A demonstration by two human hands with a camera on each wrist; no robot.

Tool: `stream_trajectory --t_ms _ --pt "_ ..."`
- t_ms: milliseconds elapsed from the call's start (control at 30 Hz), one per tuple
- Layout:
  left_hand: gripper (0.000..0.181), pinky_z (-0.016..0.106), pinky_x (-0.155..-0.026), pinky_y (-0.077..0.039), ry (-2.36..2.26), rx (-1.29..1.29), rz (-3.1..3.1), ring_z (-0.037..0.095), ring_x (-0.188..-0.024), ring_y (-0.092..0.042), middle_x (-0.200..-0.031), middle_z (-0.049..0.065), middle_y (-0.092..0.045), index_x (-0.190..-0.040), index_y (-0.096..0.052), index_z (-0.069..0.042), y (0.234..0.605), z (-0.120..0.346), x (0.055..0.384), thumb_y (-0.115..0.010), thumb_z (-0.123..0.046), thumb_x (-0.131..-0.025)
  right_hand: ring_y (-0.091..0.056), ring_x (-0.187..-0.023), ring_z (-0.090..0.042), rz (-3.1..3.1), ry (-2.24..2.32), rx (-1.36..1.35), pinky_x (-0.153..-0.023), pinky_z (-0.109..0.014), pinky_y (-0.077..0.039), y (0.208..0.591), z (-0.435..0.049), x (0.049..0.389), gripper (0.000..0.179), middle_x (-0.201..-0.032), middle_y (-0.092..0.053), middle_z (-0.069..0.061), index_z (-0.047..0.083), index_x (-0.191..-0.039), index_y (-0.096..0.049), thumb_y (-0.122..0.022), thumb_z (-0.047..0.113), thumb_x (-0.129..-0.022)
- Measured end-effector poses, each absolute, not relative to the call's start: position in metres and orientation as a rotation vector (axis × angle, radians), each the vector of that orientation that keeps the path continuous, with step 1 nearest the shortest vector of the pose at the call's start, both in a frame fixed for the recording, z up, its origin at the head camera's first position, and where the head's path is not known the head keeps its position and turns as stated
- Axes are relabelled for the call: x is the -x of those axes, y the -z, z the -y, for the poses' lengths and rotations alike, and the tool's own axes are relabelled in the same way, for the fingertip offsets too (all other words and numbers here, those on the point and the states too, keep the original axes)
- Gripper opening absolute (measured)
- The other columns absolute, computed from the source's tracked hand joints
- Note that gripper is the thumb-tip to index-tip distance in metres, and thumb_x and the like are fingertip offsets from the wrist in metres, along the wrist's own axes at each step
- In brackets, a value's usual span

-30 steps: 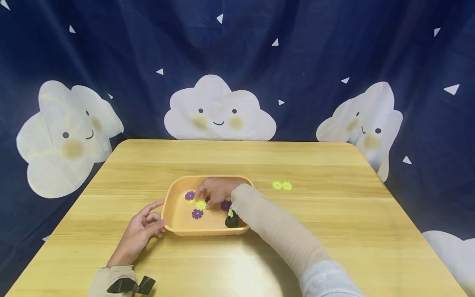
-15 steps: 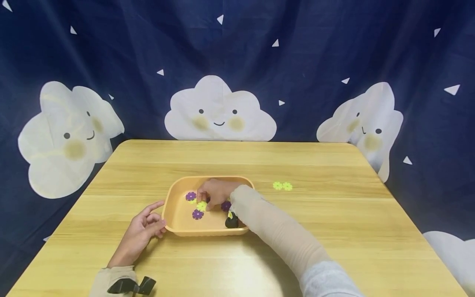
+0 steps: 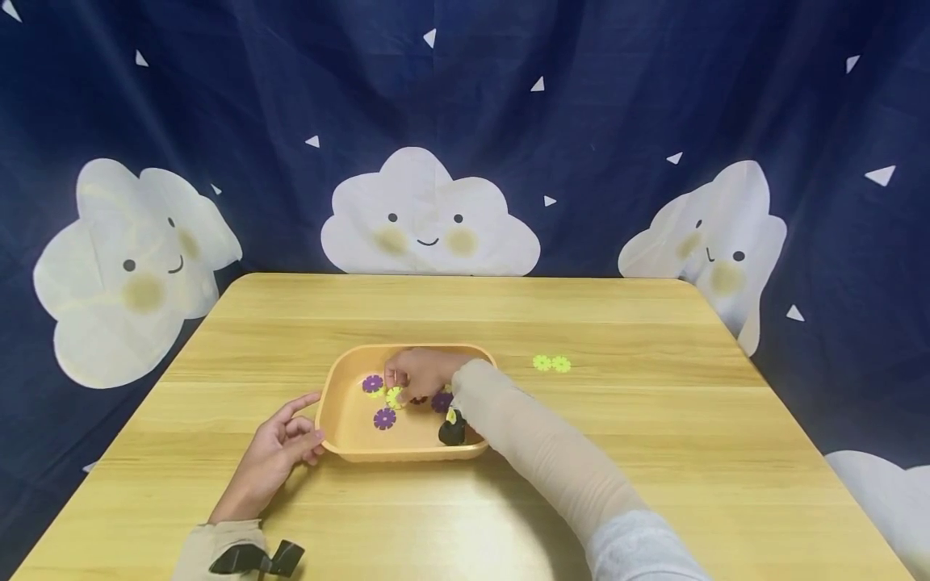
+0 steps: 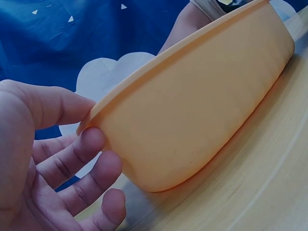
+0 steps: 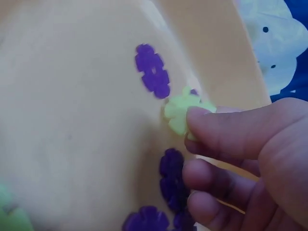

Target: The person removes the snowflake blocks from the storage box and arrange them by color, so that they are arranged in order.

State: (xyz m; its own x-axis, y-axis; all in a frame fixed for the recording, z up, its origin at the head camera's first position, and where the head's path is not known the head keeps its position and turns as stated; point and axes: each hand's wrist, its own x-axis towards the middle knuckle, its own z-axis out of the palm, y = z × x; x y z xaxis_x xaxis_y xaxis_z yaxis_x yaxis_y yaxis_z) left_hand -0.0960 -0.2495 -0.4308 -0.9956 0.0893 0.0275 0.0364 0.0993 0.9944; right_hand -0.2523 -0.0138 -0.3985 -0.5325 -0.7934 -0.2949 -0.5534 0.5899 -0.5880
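Observation:
An orange plastic tray sits on the wooden table. My left hand pinches its left rim between thumb and forefinger; the left wrist view shows the other fingers curled beside the tray's outer wall. Inside the tray, my right hand pinches a yellow-green snowflake disc with thumb and forefinger, tilted up from the tray floor. Purple snowflake discs lie around it, some below my curled lower fingers. My right hand and sleeve cover part of the tray's contents.
Two yellow-green discs lie side by side on the table, right of the tray. A black object with a yellow part shows at the tray's right front, near my right sleeve. A dark blue curtain hangs behind the table.
The yellow-green disc by my right fingertips has shifted slightly and tilted up in my pinch. More of a dark disc under that hand now shows. My left hand stays on the rim.

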Motion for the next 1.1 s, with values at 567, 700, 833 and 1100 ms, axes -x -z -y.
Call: stream_trajectory --t_ms 567,700,833,1100 --pt "0.060 0.028 -0.058 -0.055 -2.104 -0.170 -2.278 0.016 -0.069 -0.061 -0.084 0.013 -0.062 -0.143 -0.030 0.008 0.432 0.250 0.096 -0.060 0.004 -0.092 -0.043 -0.053 -0.007 -2.256 0.550 1.077 -0.059 -0.022 -0.044 0.373 -0.006 0.252 0.023 -0.067 -0.043 0.004 0.013 -0.119 -0.065 -0.058 0.013 -0.098" --pt "0.059 0.027 -0.058 -0.055 -2.112 -0.190 -2.272 0.015 -0.069 -0.061 -0.083 0.010 -0.062 -0.143 -0.030 0.009 0.431 0.250 0.096 -0.060 0.004 -0.092 -0.046 -0.062 -0.009 -2.281 0.543 1.087 -0.069 -0.025 -0.046 0.366 -0.013 0.252 0.026 -0.074 -0.049 0.002 0.011 -0.123 -0.063 -0.059 0.014 -0.097" --pt "0.060 0.027 -0.058 -0.055 -2.116 -0.187 -2.264 0.016 -0.069 -0.061 -0.083 0.007 -0.062 -0.143 -0.029 0.009 0.432 0.251 0.096 -0.060 0.003 -0.092 -0.050 -0.063 -0.008 -2.303 0.547 1.112 -0.074 -0.024 -0.047 0.362 -0.020 0.254 0.028 -0.078 -0.057 -0.003 0.008 -0.125 -0.062 -0.059 0.014 -0.097" --pt "0.062 0.027 -0.058 -0.055 -2.120 -0.178 -2.255 0.017 -0.069 -0.061 -0.084 0.010 -0.062 -0.144 -0.029 0.008 0.432 0.251 0.096 -0.061 0.004 -0.091 -0.049 -0.052 -0.011 -2.282 0.631 1.117 -0.058 -0.022 -0.044 0.358 -0.035 0.256 0.027 -0.063 -0.054 -0.004 0.003 -0.124 -0.062 -0.057 0.009 -0.098"
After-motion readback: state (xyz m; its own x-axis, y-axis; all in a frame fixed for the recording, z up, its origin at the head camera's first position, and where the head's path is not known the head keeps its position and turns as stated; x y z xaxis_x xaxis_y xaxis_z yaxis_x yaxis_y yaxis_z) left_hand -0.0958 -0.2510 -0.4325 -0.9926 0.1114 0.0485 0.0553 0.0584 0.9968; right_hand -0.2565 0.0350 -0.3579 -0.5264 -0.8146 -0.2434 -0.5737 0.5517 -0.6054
